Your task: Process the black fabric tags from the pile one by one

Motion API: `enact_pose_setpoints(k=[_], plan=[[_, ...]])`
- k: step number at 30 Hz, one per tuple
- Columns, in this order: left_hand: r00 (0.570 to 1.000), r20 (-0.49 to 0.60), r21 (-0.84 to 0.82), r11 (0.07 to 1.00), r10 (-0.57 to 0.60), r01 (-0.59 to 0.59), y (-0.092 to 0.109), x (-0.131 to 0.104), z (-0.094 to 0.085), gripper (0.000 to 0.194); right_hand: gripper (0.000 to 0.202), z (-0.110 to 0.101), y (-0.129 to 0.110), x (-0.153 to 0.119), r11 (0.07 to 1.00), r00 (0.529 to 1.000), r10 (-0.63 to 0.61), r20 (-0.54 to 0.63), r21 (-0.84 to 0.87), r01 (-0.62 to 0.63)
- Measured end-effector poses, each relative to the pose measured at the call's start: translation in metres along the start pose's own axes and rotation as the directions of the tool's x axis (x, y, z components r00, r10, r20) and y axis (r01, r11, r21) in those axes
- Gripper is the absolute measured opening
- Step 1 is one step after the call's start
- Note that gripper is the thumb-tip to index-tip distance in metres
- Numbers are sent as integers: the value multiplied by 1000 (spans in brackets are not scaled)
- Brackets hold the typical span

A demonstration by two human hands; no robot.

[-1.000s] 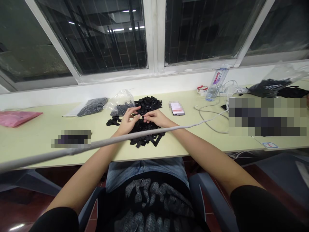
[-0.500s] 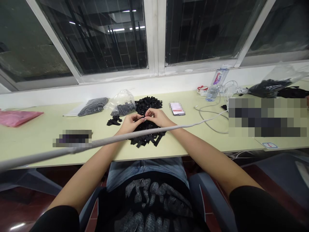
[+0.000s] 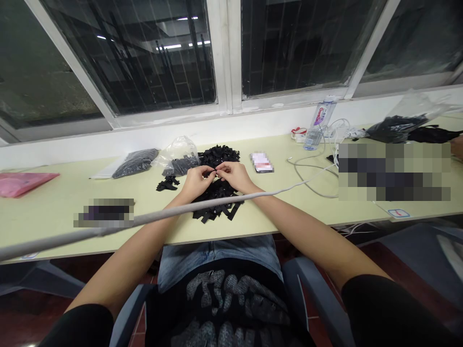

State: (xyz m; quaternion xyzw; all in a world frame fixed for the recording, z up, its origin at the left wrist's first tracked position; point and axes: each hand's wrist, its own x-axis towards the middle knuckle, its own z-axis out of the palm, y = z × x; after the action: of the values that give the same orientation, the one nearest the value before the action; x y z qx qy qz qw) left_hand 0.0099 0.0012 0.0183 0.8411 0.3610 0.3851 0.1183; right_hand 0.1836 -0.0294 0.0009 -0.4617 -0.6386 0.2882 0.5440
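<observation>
You sit in a blue-grey chair (image 3: 306, 284) at a long pale yellow-green table (image 3: 144, 197), your landmark, with a low white wall (image 3: 137, 137) running behind it and, above that, windows (image 3: 133, 58) in pale frames (image 3: 224, 58). Beyond the table's far side the panes look dark, with bright strips of light (image 3: 170, 47) showing in them. Below the table you have a red tiled floor (image 3: 139, 323), partly hidden by more blue-grey furniture.
</observation>
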Motion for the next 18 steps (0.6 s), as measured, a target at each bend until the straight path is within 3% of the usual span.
enact_pose_setpoints(k=[6,18], plan=[[997,-47,22,997,-67,68,10,10,9,25,7,-4,4,3,1000,998,-14,-56,5,14],[997,-44,-15,997,-70,70,-4,-2,17,21,7,2,4,-2,1000,1000,16,-22,-24,-17]])
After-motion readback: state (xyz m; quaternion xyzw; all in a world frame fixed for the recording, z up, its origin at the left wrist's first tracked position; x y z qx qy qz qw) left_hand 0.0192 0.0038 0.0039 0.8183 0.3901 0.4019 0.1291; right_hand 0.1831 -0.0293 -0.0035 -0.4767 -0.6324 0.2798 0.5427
